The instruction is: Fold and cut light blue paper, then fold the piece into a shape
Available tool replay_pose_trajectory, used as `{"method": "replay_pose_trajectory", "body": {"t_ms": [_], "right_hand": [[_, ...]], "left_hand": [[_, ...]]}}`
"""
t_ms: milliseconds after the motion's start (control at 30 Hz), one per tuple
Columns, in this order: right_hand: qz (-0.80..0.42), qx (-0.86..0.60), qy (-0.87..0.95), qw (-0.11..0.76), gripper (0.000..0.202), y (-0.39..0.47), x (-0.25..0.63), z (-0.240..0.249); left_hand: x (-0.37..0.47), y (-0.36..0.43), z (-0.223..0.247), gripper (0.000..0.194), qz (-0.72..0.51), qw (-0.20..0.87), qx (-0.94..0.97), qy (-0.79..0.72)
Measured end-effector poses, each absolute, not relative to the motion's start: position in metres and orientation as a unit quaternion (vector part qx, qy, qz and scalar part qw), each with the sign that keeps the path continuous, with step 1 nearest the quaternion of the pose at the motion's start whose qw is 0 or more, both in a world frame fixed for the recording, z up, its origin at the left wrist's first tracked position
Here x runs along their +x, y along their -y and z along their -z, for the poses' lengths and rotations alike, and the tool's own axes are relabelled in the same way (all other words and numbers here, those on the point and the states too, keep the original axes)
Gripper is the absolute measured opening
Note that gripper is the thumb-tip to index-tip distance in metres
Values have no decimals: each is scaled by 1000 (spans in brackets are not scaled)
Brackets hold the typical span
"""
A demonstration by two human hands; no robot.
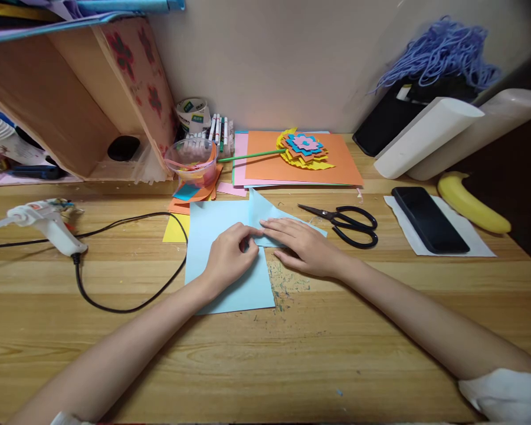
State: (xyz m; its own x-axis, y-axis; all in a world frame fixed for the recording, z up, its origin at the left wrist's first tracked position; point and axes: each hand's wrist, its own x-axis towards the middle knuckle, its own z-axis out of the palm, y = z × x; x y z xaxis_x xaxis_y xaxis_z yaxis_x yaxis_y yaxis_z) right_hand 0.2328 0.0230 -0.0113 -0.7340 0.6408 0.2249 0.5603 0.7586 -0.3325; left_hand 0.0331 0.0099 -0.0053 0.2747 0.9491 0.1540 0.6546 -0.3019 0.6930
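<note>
A folded sheet of light blue paper (265, 208) lies at the middle of the table, partly over a larger flat light blue sheet (230, 295). My left hand (232, 254) has its fingers curled, with index finger and thumb at the folded paper's lower left edge. Flat on that same paper rests my right hand (307, 245), fingers stretched out and pressing down. Black-handled scissors (354, 224) lie just right of my right hand, blades toward the paper.
A white glue gun (48, 221) with a looping black cord (128, 307) lies left. Behind are a plastic tub of scraps (192, 168), a layered paper flower (305, 149) on orange paper (349, 168), and markers (219, 130). Right are a phone (429, 218) and banana (473, 203).
</note>
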Motion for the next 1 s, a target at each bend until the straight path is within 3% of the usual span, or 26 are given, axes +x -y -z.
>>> {"method": "replay_pose_trajectory", "body": {"t_ms": [233,467,1000], "right_hand": [[-139,-313,924,172,43,-27,238,15],[-184,-334,888,257,29,-26,239,14],[-205,-375,847,316,27,-26,242,14]], "left_hand": [[34,-7,6,24,-262,210,766,-548],[35,-7,5,24,-258,213,767,-548],[34,-7,5,24,-258,219,765,-548]]}}
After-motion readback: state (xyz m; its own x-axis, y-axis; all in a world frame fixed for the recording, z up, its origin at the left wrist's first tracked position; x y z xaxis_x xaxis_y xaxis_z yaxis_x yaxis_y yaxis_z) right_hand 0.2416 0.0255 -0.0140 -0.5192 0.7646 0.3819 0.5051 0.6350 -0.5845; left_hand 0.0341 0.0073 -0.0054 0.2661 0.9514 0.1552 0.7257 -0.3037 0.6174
